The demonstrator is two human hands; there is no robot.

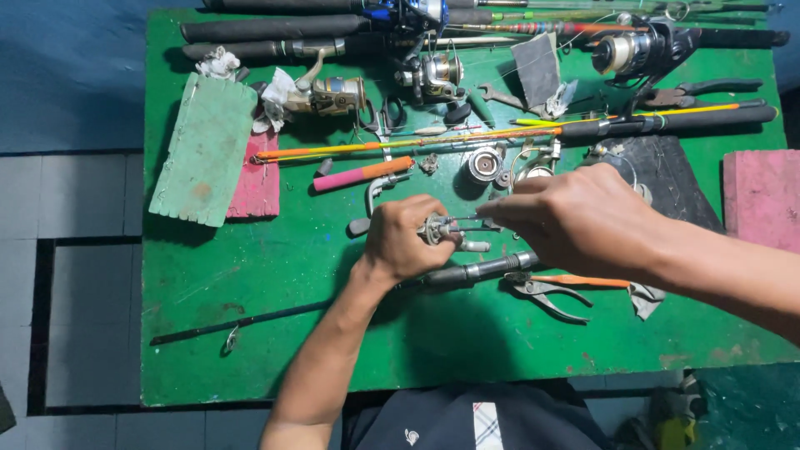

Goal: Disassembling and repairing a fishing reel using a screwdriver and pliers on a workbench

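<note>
My left hand [406,237] is closed around a small silver reel part [435,227] with a thin shaft sticking out to the right. My right hand [575,218] pinches the end of that shaft with its fingertips, just above the middle of the green table [275,275]. Under both hands lies a dark fishing rod [467,272] with a metal reel seat, its thin blank running left toward the table's front left. Orange-handled pliers [554,287] lie just right of the rod, below my right wrist.
Several rods and spinning reels [329,93] crowd the far edge. A loose spool [484,164], a pink-and-orange tool [362,173], a wrench [500,97], a green board [205,150] over a pink block, and a black cloth [667,179] lie about. A pink block [762,198] sits right.
</note>
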